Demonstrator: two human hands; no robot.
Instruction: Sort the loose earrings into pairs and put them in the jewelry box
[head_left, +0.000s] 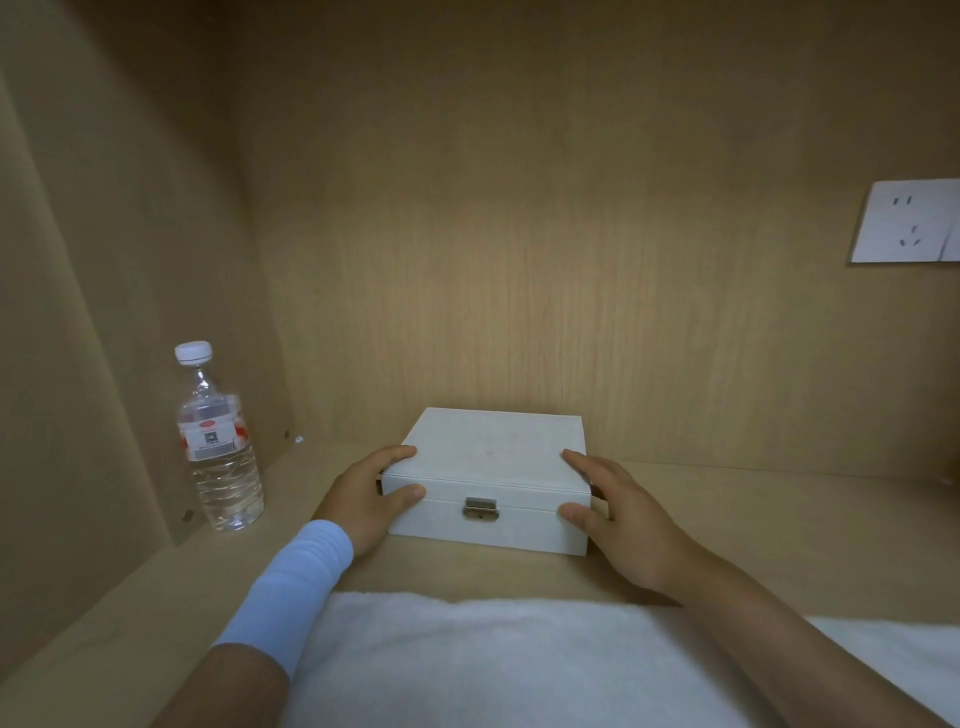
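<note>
The left grip and right grip clamp the closed jewelry box between them. Opening it seems the step in hand; next, the clasp midway between the grips needs unlatching.

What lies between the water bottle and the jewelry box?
In the head view, only bare wooden shelf and the left hand, which grips the closed jewelry box at its left end; the water bottle stands apart.
</note>
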